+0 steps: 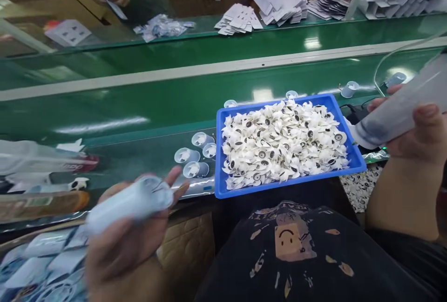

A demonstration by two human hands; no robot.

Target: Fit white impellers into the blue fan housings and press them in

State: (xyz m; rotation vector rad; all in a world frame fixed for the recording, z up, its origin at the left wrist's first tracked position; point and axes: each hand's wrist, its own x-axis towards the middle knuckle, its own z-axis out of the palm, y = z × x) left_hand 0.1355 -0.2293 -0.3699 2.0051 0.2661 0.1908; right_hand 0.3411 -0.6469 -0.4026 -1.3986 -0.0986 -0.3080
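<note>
My left hand (129, 246) is closed around a light blue plastic cylinder (127, 206), slightly blurred, with thin wires at its open end. In my right hand (424, 139) is a large whitish translucent tube (398, 104), its narrow tip pointing down and left beside the tray. A blue tray (220, 153) heaped with small white fan blades (279, 143) lies between my hands, touched by neither. Several similar light blue cylinders, among them one nearby cylinder (196, 170), stand left of the tray, with white pieces inside.
Beyond the tray runs a green conveyor belt (167, 92). More cylinders (42, 250) fill a box at lower left. Bottles (38, 157) lie at the left edge. Across the belt, two people handle items near stacked white cards (239, 17). More fan blades (361, 188) lie below right.
</note>
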